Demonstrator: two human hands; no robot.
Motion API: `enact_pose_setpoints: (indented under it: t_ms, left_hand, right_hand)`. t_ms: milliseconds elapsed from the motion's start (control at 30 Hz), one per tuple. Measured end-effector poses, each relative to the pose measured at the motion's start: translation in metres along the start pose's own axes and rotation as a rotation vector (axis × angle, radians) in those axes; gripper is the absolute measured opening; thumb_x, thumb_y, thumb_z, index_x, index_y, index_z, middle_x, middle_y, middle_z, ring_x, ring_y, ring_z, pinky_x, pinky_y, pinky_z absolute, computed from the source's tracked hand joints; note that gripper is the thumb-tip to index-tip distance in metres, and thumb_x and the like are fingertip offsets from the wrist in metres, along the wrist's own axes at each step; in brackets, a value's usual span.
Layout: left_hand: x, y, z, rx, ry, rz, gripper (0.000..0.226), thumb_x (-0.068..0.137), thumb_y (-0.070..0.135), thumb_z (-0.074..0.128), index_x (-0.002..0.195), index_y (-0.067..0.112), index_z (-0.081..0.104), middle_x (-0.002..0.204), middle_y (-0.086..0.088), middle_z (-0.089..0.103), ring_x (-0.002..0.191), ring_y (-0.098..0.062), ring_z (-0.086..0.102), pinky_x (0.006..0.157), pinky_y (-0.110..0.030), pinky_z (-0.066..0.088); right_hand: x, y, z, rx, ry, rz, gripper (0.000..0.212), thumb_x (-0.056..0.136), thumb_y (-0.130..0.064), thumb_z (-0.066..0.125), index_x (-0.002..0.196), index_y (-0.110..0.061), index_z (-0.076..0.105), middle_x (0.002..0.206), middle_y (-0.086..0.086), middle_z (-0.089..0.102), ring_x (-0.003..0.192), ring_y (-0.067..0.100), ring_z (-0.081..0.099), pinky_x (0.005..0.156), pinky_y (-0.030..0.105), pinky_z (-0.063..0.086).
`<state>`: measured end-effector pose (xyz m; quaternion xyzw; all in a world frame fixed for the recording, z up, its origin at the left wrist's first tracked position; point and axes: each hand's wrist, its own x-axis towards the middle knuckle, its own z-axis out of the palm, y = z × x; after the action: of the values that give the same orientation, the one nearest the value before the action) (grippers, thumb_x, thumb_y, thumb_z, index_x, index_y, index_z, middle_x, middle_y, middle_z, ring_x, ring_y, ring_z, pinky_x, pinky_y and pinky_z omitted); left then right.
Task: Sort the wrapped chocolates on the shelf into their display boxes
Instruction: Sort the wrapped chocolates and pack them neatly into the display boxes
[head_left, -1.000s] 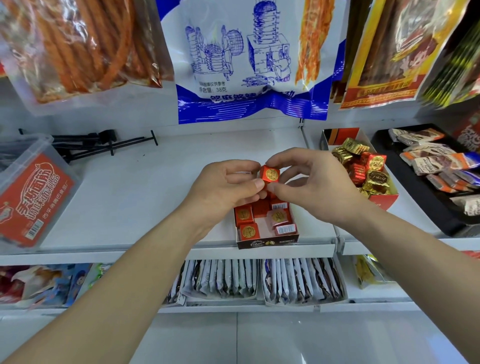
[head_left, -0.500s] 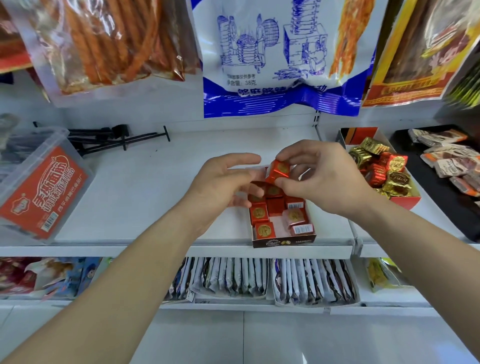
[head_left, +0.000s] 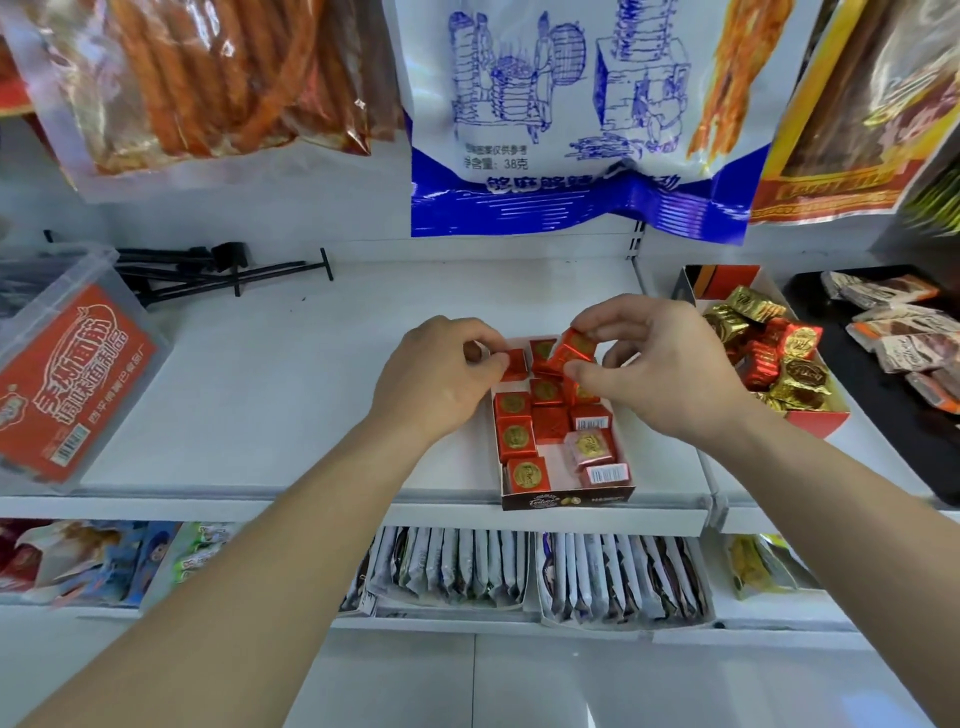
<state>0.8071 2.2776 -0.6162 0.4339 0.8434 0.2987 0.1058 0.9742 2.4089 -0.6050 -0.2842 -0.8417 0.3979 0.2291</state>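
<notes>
A small display box (head_left: 567, 499) at the shelf's front edge holds several red foil chocolate squares with gold seals. My right hand (head_left: 660, 374) pinches one red chocolate (head_left: 571, 349), tilted, just above the box's back row. My left hand (head_left: 439, 371) pinches another red chocolate (head_left: 514, 364) at the box's back left corner. To the right stands a second, larger box (head_left: 815, 415) filled with mixed gold and red wrapped chocolates (head_left: 779, 358).
A clear plastic tub with a red label (head_left: 67, 374) sits at the left, with black hooks (head_left: 223, 267) behind it. A black tray of snack bars (head_left: 893, 332) is at the far right. Snack bags hang above; packets fill the shelf below.
Both hands have lowered from above the box to its back row. The right hand still holds its red chocolate; the left hand has let go of it and now pinches a chocolate in the box.
</notes>
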Motion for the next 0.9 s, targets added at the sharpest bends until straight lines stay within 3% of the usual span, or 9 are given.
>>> enact_pose_setpoints:
  t_ms: [333, 533, 700, 800, 900]
  left_hand:
    - [0.007, 0.012, 0.004, 0.049, -0.005, -0.063, 0.022, 0.087, 0.041, 0.071, 0.105, 0.029, 0.073, 0.102, 0.010, 0.069, 0.094, -0.010, 0.062, 0.078, -0.028, 0.051]
    - [0.007, 0.014, 0.004, 0.068, -0.030, -0.093, 0.014, 0.084, 0.044, 0.072, 0.089, 0.032, 0.068, 0.101, 0.013, 0.065, 0.095, -0.009, 0.060, 0.075, -0.028, 0.046]
    - [0.004, 0.016, -0.001, 0.120, -0.077, -0.030, 0.027, 0.089, 0.042, 0.068, 0.113, 0.030, 0.072, 0.111, 0.009, 0.065, 0.093, -0.007, 0.054, 0.077, -0.028, 0.044]
    - [0.006, 0.017, -0.001, 0.153, -0.103, -0.036, 0.027, 0.088, 0.043, 0.068, 0.111, 0.029, 0.073, 0.108, 0.007, 0.060, 0.094, -0.008, 0.051, 0.077, -0.028, 0.042]
    - [0.009, 0.016, 0.001, 0.127, -0.064, -0.051, 0.024, 0.082, 0.044, 0.075, 0.102, 0.031, 0.070, 0.107, 0.009, 0.050, 0.101, -0.011, 0.052, 0.079, -0.028, 0.041]
  right_hand:
    - [0.002, 0.005, -0.003, 0.018, -0.045, -0.001, 0.030, 0.075, -0.031, 0.083, 0.100, -0.034, 0.065, 0.096, -0.017, 0.069, 0.068, 0.002, 0.065, 0.054, 0.016, 0.053]
    - [0.001, 0.008, -0.007, 0.005, -0.055, 0.005, 0.030, 0.076, -0.032, 0.082, 0.101, -0.034, 0.064, 0.097, -0.016, 0.069, 0.066, 0.001, 0.065, 0.056, 0.019, 0.054]
    - [0.001, 0.009, -0.008, 0.020, -0.067, 0.016, 0.030, 0.076, -0.030, 0.082, 0.101, -0.033, 0.065, 0.098, -0.015, 0.069, 0.064, 0.000, 0.063, 0.056, 0.020, 0.053]
    - [0.002, 0.007, -0.007, 0.030, -0.066, 0.022, 0.030, 0.076, -0.031, 0.083, 0.101, -0.034, 0.066, 0.096, -0.016, 0.069, 0.064, 0.002, 0.064, 0.057, 0.023, 0.055]
    - [0.005, 0.003, -0.003, 0.039, -0.076, 0.025, 0.031, 0.076, -0.031, 0.083, 0.102, -0.032, 0.067, 0.095, -0.017, 0.069, 0.061, 0.000, 0.063, 0.052, 0.016, 0.051]
